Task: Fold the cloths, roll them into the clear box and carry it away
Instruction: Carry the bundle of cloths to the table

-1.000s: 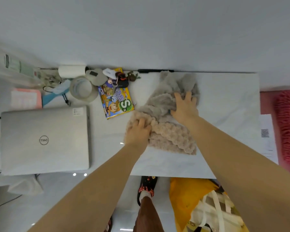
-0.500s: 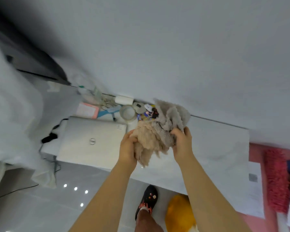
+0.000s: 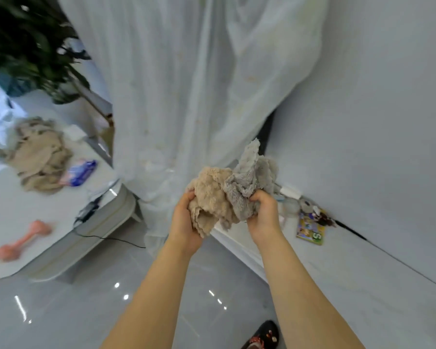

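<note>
My left hand (image 3: 184,222) grips the beige cloth (image 3: 212,195), my right hand (image 3: 264,217) the grey cloth (image 3: 249,182). Both are bunched together between them (box unseen). I'd spread each flat on the desk (image 3: 350,285) right of my hands before folding.

Left hand (image 3: 184,220) and right hand (image 3: 263,217) hold bunched beige cloth (image 3: 210,197) and grey cloth (image 3: 249,177) above the floor (image 3: 86,311).
</note>
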`<action>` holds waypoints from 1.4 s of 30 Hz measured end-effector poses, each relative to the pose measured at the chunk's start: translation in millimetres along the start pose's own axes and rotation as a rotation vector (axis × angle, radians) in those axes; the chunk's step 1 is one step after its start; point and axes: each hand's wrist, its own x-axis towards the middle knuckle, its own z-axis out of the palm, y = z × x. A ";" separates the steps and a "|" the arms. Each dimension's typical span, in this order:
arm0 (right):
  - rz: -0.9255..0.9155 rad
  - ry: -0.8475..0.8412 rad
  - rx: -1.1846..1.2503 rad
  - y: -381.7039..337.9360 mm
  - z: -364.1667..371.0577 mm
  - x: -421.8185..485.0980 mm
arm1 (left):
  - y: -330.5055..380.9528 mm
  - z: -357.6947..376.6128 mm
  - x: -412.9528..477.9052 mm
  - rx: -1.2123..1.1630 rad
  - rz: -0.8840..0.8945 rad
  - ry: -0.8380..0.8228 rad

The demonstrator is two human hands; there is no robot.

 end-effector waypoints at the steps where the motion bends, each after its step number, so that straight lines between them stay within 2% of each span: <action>1: 0.000 -0.026 0.002 16.3 23.5 -21.8 | 17.1 -20.6 -21.5 -0.009 0.041 -0.017; 7: 0.069 -0.210 -0.072 106.9 122.3 -124.2 | 96.1 -124.6 -125.2 0.067 0.266 -0.121; 9: 0.104 -0.246 -0.101 133.9 152.2 -149.9 | 120.3 -157.6 -151.9 0.113 0.298 -0.095; 12: 0.165 -0.327 -0.163 173.2 200.3 -182.1 | 157.2 -212.5 -179.8 0.070 0.327 0.077; 16: 0.241 -0.417 -0.253 220.6 255.3 -198.7 | 201.2 -264.4 -209.1 -0.003 0.392 0.179; 21: 0.299 -0.484 -0.350 285.1 336.6 -192.0 | 266.1 -345.5 -215.9 -0.119 0.477 0.384; 28: 0.374 -0.594 -0.560 379.7 463.4 -183.0 | 367.1 -428.7 -218.1 -0.132 0.596 0.495; 36: 0.406 -0.633 -0.686 472.9 578.9 -167.0 | 456.5 -526.7 -197.6 -0.192 0.599 0.479; 42: 0.387 -0.512 -0.593 583.4 677.4 -170.7 | 551.8 -648.3 -186.1 -0.119 0.565 0.506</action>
